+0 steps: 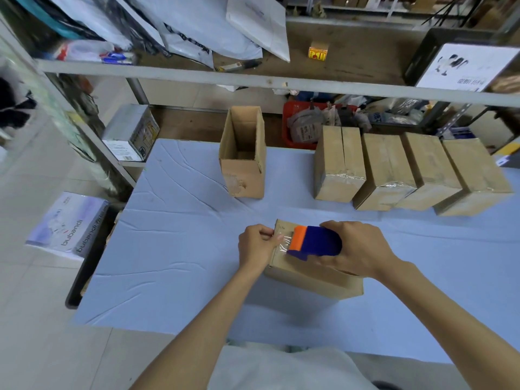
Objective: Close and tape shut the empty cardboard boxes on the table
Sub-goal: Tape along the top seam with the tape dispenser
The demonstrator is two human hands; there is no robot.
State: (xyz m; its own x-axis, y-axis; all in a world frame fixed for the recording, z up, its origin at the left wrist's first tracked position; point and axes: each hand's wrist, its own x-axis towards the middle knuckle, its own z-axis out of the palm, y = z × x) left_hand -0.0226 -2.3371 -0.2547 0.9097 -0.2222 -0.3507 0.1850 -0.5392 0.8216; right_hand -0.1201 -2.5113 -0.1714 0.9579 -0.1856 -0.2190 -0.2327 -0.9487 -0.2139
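A closed cardboard box [315, 277] lies on the blue table cover [174, 249] in front of me. My right hand [363, 249] grips a blue and orange tape dispenser [315, 242] set on the box's top near its left end. My left hand [257, 244] grips that left end and pins the clear tape end [284, 240] with its thumb. An open, upright cardboard box [243, 153] stands further back. Several taped boxes [408, 170] stand in a row at the back right.
A metal shelf rail [253, 77] with bags and papers crosses above the table's far edge. A red basket [289, 128] of packets sits behind the boxes. A silver carton [129, 133] and a white printed package [67, 223] lie to the left, off the table.
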